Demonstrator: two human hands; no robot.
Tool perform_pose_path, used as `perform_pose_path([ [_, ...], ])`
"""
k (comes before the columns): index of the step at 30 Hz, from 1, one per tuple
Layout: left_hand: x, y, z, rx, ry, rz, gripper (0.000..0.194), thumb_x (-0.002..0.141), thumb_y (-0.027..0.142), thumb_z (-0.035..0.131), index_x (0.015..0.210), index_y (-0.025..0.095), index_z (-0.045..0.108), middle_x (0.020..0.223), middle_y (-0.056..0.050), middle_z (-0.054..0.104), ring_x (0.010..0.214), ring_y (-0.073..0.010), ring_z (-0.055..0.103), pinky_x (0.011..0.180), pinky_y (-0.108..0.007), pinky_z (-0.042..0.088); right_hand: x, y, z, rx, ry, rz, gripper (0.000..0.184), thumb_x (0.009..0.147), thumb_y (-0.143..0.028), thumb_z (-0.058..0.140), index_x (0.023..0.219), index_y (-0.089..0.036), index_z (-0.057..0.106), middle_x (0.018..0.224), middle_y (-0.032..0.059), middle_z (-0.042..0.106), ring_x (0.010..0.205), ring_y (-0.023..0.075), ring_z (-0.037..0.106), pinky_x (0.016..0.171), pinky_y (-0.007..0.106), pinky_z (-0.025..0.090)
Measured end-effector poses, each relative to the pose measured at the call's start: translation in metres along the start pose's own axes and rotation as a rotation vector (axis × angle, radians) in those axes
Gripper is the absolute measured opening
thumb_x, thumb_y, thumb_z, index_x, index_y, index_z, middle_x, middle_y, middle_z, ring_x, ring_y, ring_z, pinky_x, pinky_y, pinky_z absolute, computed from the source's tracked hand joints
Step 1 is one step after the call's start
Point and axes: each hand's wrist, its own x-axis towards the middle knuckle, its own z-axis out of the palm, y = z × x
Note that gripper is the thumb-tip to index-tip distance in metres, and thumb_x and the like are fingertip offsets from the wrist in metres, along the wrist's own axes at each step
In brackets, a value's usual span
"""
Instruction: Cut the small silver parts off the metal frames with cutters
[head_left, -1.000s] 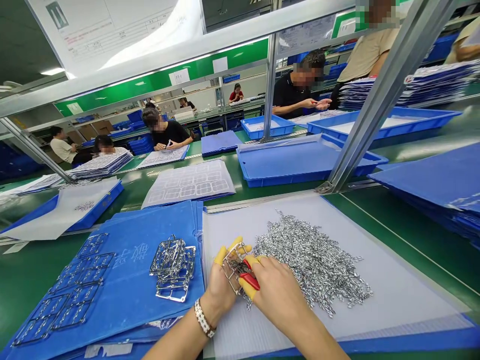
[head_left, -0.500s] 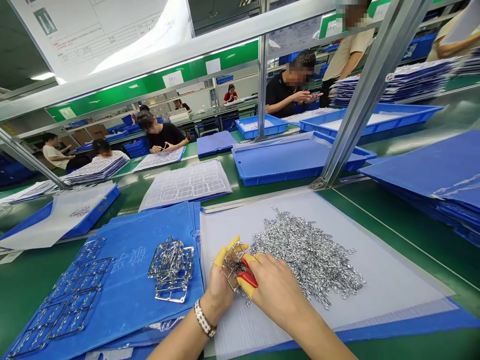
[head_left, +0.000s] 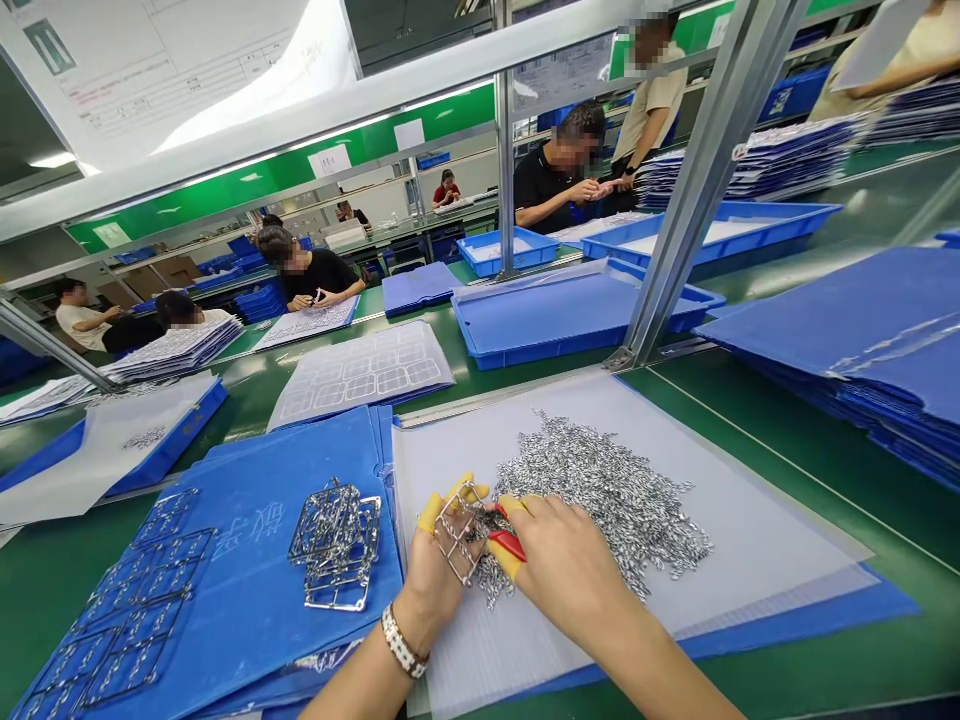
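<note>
1. I am watching the left hand from afar as it is pinching a wire-like metal frame between yellow-capped fingers. The grip is closed firmly on the frame, and this is holding it raised and tilted just above the sheet, within easy reach of the other hand.
2. The right hand is wrapping around red-handled side cutters. Its grip is clamped on the handles, and the cutters' tips are pointing into the frame's middle, although I cannot see how far apart they stand.
3. A pile of small silver metal pieces is spreading across a pale plastic sheet, directly beneath and beside both hands, so the loose pieces are landing together rather than scattering across the green tabletop.
4. A tangled stack of metal frames is resting on a blue folder just left of the sheet, with flat frames lying beside it, keeping the supply close to the left hand.
5. Beyond the divider, a co-worker is working with both hands raised near a blue tray.
</note>
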Motion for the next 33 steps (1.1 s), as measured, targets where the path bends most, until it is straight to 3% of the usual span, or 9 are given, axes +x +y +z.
perform_pose_path([
  [13, 0.001, -0.004, -0.005, 0.056, 0.056, 0.001, 0.043, 0.088, 0.045, 0.047, 0.116, 0.018, 0.065, 0.119, -0.010, 0.064, 0.109, -0.0257, 0.056, 0.089, -0.035, 0.044, 0.011, 0.003, 0.011, -0.003, 0.000, 0.014, 0.022, 0.086, -0.033, 0.051, 0.099, -0.021, 0.065, 0.092, 0.0083, 0.067, 0.089, 0.0266, 0.060, 0.073, 0.037, 0.040],
  [26, 0.003, -0.006, -0.010, 0.130, 0.102, 0.033, 0.042, 0.084, 0.046, 0.053, 0.114, 0.019, 0.065, 0.120, -0.010, 0.063, 0.119, -0.0285, 0.050, 0.089, -0.036, 0.044, 0.011, 0.004, 0.004, 0.007, -0.021, 0.002, 0.024, 0.086, -0.036, 0.052, 0.101, -0.021, 0.064, 0.094, 0.0085, 0.067, 0.090, 0.0272, 0.061, 0.074, 0.038, 0.040],
  [30, 0.003, -0.006, -0.010, 0.109, 0.135, 0.020, 0.040, 0.085, 0.044, 0.052, 0.114, 0.019, 0.065, 0.120, -0.010, 0.063, 0.119, -0.0279, 0.050, 0.090, -0.036, 0.044, 0.011, 0.000, 0.005, -0.044, 0.014, 0.001, 0.019, 0.086, -0.030, 0.053, 0.097, -0.020, 0.064, 0.091, 0.0091, 0.066, 0.087, 0.0272, 0.061, 0.072, 0.037, 0.040],
  [33, 0.002, -0.004, -0.007, 0.068, 0.093, 0.009, 0.041, 0.088, 0.042, 0.048, 0.115, 0.017, 0.064, 0.119, -0.010, 0.064, 0.119, -0.0269, 0.051, 0.092, -0.036, 0.044, 0.010, -0.002, 0.005, -0.060, 0.048, -0.004, 0.019, 0.086, -0.029, 0.055, 0.099, -0.019, 0.064, 0.088, 0.0089, 0.066, 0.085, 0.0254, 0.061, 0.070, 0.035, 0.039],
])
